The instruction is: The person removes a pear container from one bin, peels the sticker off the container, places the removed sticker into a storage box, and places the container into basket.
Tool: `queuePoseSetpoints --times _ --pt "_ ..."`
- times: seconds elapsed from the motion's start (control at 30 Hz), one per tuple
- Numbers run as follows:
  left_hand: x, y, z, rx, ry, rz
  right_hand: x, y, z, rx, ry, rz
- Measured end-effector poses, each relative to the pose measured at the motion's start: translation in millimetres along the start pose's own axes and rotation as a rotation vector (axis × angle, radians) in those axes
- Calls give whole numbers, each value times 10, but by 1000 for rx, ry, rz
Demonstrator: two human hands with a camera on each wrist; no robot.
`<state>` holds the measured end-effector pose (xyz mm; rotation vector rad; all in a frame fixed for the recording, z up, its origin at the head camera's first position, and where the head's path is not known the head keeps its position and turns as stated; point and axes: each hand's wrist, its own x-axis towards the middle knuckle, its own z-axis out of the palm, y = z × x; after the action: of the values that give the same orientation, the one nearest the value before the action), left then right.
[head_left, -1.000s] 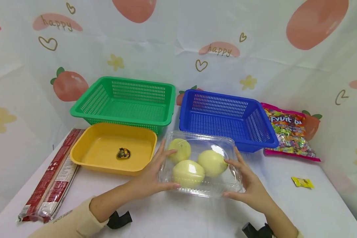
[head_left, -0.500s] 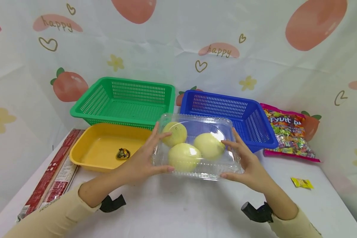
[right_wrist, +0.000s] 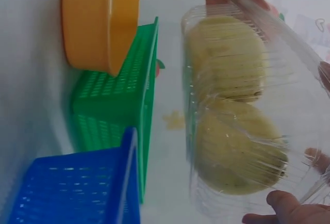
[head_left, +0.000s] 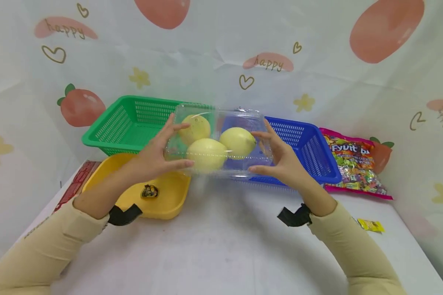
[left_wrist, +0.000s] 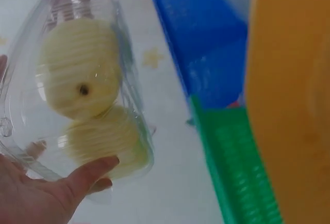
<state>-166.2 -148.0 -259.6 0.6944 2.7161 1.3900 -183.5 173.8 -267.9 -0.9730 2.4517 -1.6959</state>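
Note:
Between both hands, raised above the table, is a clear plastic clamshell box (head_left: 243, 164) holding three pale yellow, melon-like fruits (head_left: 206, 155). My left hand (head_left: 153, 157) grips its left end, the thumb at the near edge and fingers reaching over the lid. At the opposite end, my right hand (head_left: 284, 162) grips it in much the same way. The left wrist view shows the left thumb against the clear wall beside a fruit (left_wrist: 82, 74). In the right wrist view, two fruits (right_wrist: 237, 146) show through the ribbed side and the right hand (right_wrist: 291, 211) is only partly seen.
Behind the box stand a green basket (head_left: 110, 123) and a blue basket (head_left: 317, 159). A yellow tub (head_left: 170, 196) at left holds a small black-and-gold packet (head_left: 149, 191). A red package (head_left: 75, 184) lies far left; a candy bag (head_left: 358, 164) and yellow candy (head_left: 371, 225) are right.
Both hands have lifted the box of fruits upward and away from me, and slightly left. It now overlaps the green and blue baskets in the head view. Both hands keep their hold.

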Motion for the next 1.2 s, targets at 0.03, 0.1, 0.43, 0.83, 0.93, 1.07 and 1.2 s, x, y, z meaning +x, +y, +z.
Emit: queuePoseSetpoints --times 0.03,0.1,0.43,0.83,0.93,1.07,1.2 --pt "29 15 -74 3 -3 -1 70 -10 6 27 2 -6" --pt "87 46 -226 13 -10 -5 208 -31 23 74 7 -13" --pt "366 39 -759 59 -20 -84 849 -56 50 139 18 39" --pt "604 -165 -1127 12 57 -93 1420 64 256 195 106 67" --pt "650 -239 -1211 -27 56 -111 1537 91 302 188 105 76" --pt "714 -339 -1297 -43 66 -145 1681 115 360 183 107 102" --pt "752 -440 -1342 -38 92 -173 1805 125 436 162 134 143"
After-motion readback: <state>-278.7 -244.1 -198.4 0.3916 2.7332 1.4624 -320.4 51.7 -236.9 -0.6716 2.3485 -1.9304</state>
